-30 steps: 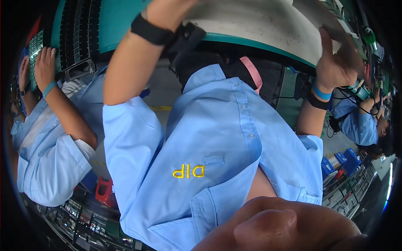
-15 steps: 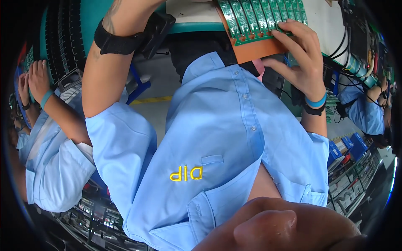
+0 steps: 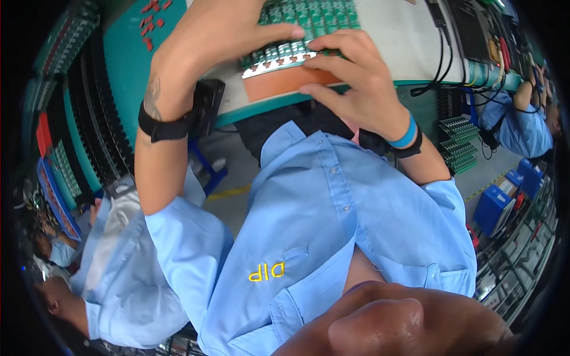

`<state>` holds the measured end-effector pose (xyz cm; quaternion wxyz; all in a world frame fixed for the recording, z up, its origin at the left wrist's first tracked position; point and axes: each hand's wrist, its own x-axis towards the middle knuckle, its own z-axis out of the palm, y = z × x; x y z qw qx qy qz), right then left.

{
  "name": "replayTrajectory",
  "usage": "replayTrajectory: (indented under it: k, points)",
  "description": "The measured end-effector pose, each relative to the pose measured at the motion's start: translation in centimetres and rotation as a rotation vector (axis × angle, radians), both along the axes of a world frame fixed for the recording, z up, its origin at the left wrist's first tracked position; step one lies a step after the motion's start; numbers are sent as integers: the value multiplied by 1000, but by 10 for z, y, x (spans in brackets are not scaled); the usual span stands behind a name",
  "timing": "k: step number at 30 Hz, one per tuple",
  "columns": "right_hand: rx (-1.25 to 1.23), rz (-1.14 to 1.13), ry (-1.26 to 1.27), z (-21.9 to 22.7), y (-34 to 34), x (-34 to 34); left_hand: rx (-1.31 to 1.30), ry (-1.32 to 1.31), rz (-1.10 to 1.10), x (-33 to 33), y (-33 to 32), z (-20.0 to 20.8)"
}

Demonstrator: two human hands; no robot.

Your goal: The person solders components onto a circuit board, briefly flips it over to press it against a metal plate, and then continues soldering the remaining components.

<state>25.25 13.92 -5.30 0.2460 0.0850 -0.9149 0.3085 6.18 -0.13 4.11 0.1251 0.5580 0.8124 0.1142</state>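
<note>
A panel of narrow green circuit boards [image 3: 323, 18] lies on an orange-brown sheet [image 3: 267, 88] at the bench's near edge. The sheet's bare near strip shows. My left hand [image 3: 222, 29] reaches over the panel's left side, its thumb stretched across the boards; its other fingers are hidden or cut off by the upper edge. My right hand [image 3: 362, 77] comes in from the right, fingers bent and apart. Its index and middle fingertips touch the panel's near edge, while the thumb rests near the sheet. No separate part shows in either hand.
Small red parts [image 3: 148, 24] lie scattered on the green mat at upper left. Long black slotted rails [image 3: 89, 107] run along the left, where a co-worker [image 3: 130, 279] sits. Black cables [image 3: 442, 65] hang over the bench at right, above stacked green boards [image 3: 457, 145] and blue bins [image 3: 496, 204].
The view has shifted, bringing the red parts into sight. My left hand has come into view over the panel. My right hand has moved from the panel's right corner to its near edge.
</note>
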Motion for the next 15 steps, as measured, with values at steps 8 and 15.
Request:
replayTrajectory:
  k: [8,15]
  points:
    - [-69,-52,72,-9,-5,-15,34,-32,57,-5,3,-8]
    - [-925,-93,183,-3,31,11,198,127,-27,-21,-16,-58]
